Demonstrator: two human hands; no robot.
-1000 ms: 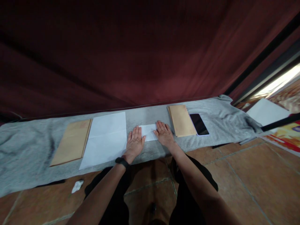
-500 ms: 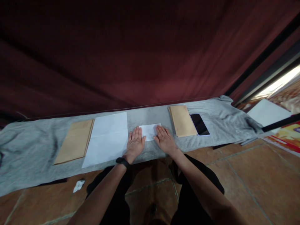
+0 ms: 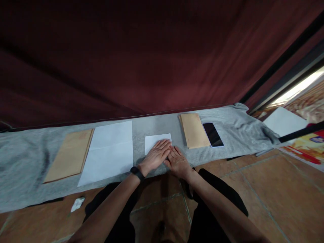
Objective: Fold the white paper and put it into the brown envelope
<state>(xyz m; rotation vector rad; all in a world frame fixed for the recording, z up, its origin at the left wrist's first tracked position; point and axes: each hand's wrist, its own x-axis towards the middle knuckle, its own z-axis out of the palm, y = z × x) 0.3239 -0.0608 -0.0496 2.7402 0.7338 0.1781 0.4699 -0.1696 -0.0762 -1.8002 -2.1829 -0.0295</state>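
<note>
A small folded white sheet of paper [image 3: 151, 140] lies on the grey cloth in front of me. My left hand [image 3: 157, 155], with a black band on its wrist, rests flat across the sheet's lower right part, fingers stretched toward the right. My right hand [image 3: 178, 162] lies flat at the sheet's lower right corner, its fingertips meeting those of the left. Neither hand grips anything. Part of the folded paper is hidden under the left hand.
Left of the hands lie larger white paper sheets [image 3: 111, 148] with a crease and brown envelopes [image 3: 69, 155]. To the right are more brown envelopes [image 3: 194, 131] and a phone [image 3: 213, 135]. The grey cloth [image 3: 22, 158] covers a narrow bench before a dark red curtain [image 3: 157, 67].
My left hand has slid rightward from the sheet's left edge across the paper to the right hand. My right hand has shifted slightly down, toward me.
</note>
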